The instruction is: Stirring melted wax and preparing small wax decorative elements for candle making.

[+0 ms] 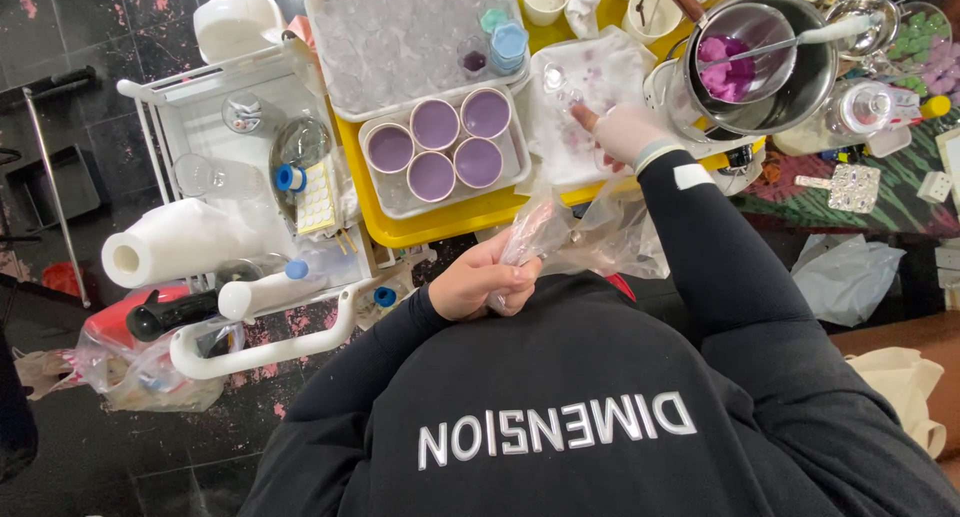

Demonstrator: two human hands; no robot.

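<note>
- Tray [385, 199] holds four cups [436, 149] of purple mix.
- Left hand [483, 282], fingers closed, grips a clear bag [590, 239] near the chest.
- Right hand [622, 132], gloved, rests on a stained sheet [580, 102]; fingers loosely spread, perhaps touching a small jar [556, 79].
- Pot [765, 62] holds purple paste.

**Clothing and hand coverings, head view**

Dark, near-black long-sleeved sweatshirt; pale block lettering across the chest. Both sleeves reach the wrists. Right sleeve [745, 277]: small white rectangular patch near the cuff, with a light band at the wrist edge. Right hand [625, 132] wears a thin whitish glove. Left hand [480, 282] bare, no glove.
</note>
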